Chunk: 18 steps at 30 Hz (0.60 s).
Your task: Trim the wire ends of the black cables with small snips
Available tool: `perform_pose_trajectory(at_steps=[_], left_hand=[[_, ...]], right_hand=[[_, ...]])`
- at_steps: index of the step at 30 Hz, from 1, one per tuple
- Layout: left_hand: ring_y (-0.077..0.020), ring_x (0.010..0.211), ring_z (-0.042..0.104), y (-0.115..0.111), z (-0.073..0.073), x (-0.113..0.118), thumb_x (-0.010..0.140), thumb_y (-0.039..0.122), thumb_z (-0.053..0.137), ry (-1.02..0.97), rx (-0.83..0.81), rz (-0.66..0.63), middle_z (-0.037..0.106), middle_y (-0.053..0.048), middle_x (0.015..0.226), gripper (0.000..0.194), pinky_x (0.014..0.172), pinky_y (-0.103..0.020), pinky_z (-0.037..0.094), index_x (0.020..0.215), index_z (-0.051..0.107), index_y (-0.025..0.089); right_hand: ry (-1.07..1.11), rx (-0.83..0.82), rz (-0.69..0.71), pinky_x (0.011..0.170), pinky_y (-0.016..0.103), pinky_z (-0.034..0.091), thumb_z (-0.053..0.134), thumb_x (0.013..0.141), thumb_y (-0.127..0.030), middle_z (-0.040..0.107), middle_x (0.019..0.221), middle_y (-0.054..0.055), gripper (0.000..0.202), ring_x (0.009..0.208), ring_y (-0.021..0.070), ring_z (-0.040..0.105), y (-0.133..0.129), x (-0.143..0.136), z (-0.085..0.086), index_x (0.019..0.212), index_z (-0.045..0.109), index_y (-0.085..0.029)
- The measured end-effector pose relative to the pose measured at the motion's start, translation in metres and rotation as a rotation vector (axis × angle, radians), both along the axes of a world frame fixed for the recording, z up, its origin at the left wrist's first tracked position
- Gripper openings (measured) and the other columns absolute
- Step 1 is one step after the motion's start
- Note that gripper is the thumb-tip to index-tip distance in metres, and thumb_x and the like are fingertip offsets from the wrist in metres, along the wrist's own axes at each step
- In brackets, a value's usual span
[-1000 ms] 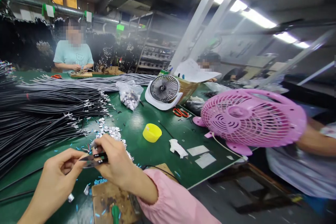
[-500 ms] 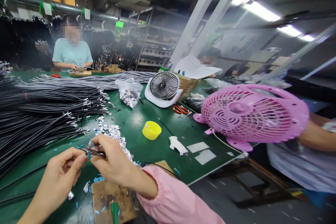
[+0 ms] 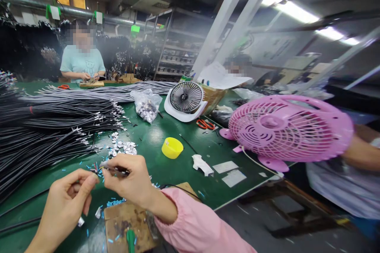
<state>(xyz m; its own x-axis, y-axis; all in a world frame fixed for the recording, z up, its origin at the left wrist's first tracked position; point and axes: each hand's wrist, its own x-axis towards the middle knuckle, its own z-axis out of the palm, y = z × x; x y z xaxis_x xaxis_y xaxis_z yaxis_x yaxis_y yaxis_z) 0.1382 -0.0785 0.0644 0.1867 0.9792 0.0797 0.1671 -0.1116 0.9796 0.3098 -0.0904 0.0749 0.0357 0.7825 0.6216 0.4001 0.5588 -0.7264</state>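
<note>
My left hand [image 3: 67, 201] pinches the end of a black cable [image 3: 25, 202] between thumb and forefinger. Thin coloured wires [image 3: 95, 169] stick out of that end. My right hand [image 3: 132, 178], in a pink sleeve, is closed around a slim dark metal tool [image 3: 120, 171] that looks like tweezers, partly hidden by the fingers. Its tip is beside the wires; I cannot tell whether it touches them. Below the hands is a worn wooden block [image 3: 127, 221] with a green knob-like piece [image 3: 130, 241]. Blue clippings [image 3: 114, 202] and foil scraps [image 3: 127, 148] lie around.
Bundles of black cables [image 3: 53, 138] fill the left of the green table [image 3: 148, 138]. A yellow ring-shaped container [image 3: 172, 148], orange-handled scissors [image 3: 205, 124], a white fan [image 3: 185, 101] and a pink fan [image 3: 285, 130] stand ahead and right. A co-worker [image 3: 81, 63] sits opposite.
My right hand has shifted slightly right, drawing the tool's tip away from my left fingertips. The coloured wires show more clearly now. My left hand keeps its pinch.
</note>
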Motion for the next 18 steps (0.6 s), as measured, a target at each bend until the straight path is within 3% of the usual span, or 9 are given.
perform_pose_trajectory(at_steps=[3, 8, 13, 18], left_hand=[[-0.0111, 0.031, 0.047, -0.001, 0.001, 0.001, 0.070, 0.078, 0.071, -0.017, -0.038, -0.011, 0.053, 0.004, 0.040, 0.058, 0.032, -0.019, 0.034, 0.069, 0.066, 0.020], [-0.0110, 0.029, 0.045, 0.002, 0.002, -0.001, 0.068, 0.079, 0.071, -0.022, -0.045, -0.012, 0.051, 0.005, 0.037, 0.058, 0.030, -0.019, 0.032, 0.065, 0.062, 0.021], [-0.0110, 0.033, 0.050, -0.001, 0.010, 0.000, 0.074, 0.067, 0.075, -0.063, 0.060, -0.007, 0.053, 0.005, 0.039, 0.047, 0.031, -0.018, 0.029, 0.066, 0.067, 0.021], [-0.0095, 0.044, 0.056, -0.012, 0.024, 0.008, 0.068, 0.054, 0.084, -0.085, 0.099, 0.109, 0.058, 0.005, 0.052, 0.036, 0.042, -0.017, 0.043, 0.062, 0.071, 0.022]], right_hand=[[-0.250, 0.198, -0.021, 0.056, 0.025, 0.048, 0.064, 0.091, -0.023, 0.071, 0.067, 0.004, 0.015, 0.058, 0.0143, 0.061, -0.003, 0.006, -0.006, 0.081, 0.074, -0.020], [-0.509, 0.257, 0.134, 0.048, 0.025, 0.041, 0.059, 0.095, -0.022, 0.067, 0.064, 0.003, 0.019, 0.052, 0.0138, 0.056, -0.006, 0.011, -0.006, 0.080, 0.070, -0.020], [-0.195, 0.223, 0.049, 0.053, 0.024, 0.042, 0.066, 0.089, -0.022, 0.063, 0.063, 0.001, 0.016, 0.055, 0.0130, 0.056, -0.005, 0.005, -0.004, 0.073, 0.067, -0.021], [-0.002, 0.015, 0.036, 0.047, 0.024, 0.028, 0.063, 0.082, -0.015, 0.042, 0.050, -0.006, 0.032, 0.047, 0.0083, 0.036, -0.007, 0.001, 0.014, 0.053, 0.052, -0.020]])
